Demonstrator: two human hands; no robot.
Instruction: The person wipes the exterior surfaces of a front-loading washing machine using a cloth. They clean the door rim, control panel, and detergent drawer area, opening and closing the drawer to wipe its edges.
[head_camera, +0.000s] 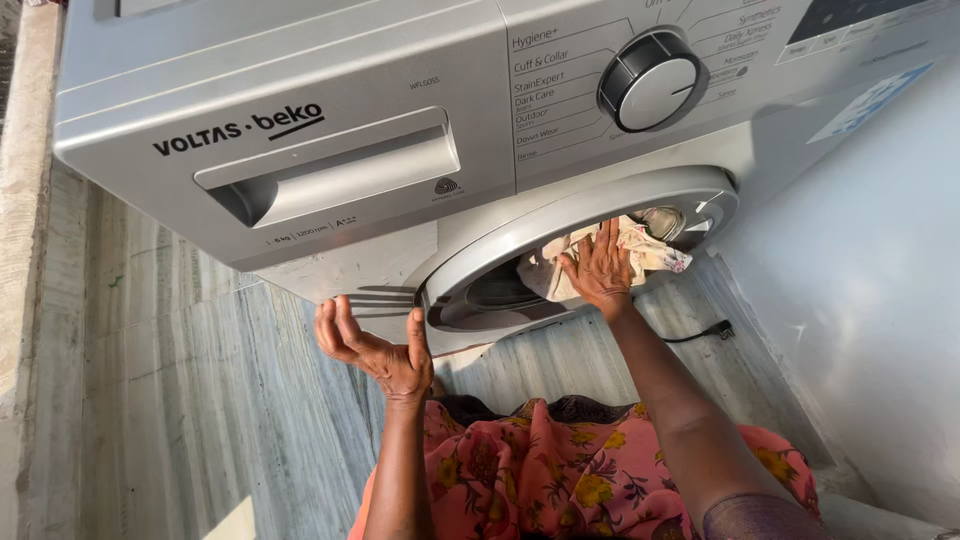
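- The grey front-loading washing machine (300, 120) fills the upper part of the view, seen from above, with its round drum opening (480, 275) facing the person.
- The striped grey floor (200, 400) runs below the machine, and a pale wall (880, 300) stands on the right.
- The person's pink flowered garment (560, 470) shows at the bottom edge.
- A detergent drawer (330, 175) sits in the panel's left half, shut flush.
- A pale cloth (640, 255) with small coloured marks lies bunched inside the drum opening, at its right side.
- The right hand (600, 268) presses flat on the cloth, fingers spread, not curled around it.
- The left hand (375, 350) is held open, palm up, empty, just below the machine's front and left of the opening, well apart from the right hand.
- A round programme dial (655, 85) sits on the panel above the opening.
- A black plug and cord (710, 330) lie on the floor near the wall.
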